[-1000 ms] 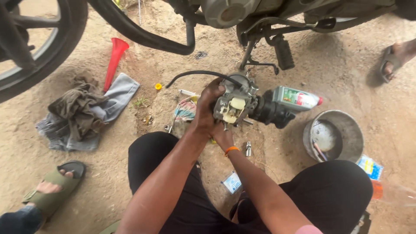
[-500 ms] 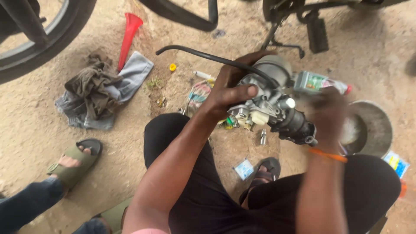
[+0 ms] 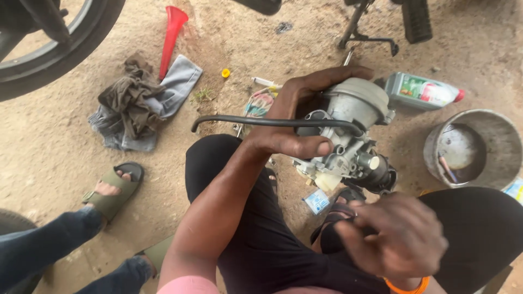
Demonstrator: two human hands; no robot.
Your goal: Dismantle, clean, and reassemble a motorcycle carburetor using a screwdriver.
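Metal carburetor (image 3: 348,139) sits clamped in left hand (image 3: 291,128); right hand (image 3: 395,239) below, empty, loosely curled.

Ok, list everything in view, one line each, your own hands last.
carburettor: 1, grey metal, held up at centre
hose: 1, black, running left from the carburettor
bottle: 1, grey-green with red cap, lying on the ground upper right
bucket: 1, grey, right edge
funnel: 1, red, top left of centre
rags: a pile, brown and grey-blue, left
yellow cap: 1, on the ground by the rags
tyre: 1, black, top left corner
kickstand: 1, dark metal, top
sandalled foot: 1, another person's, green sandal, lower left
left hand: gripping the carburettor
right hand: blurred, below the carburettor, apart from it
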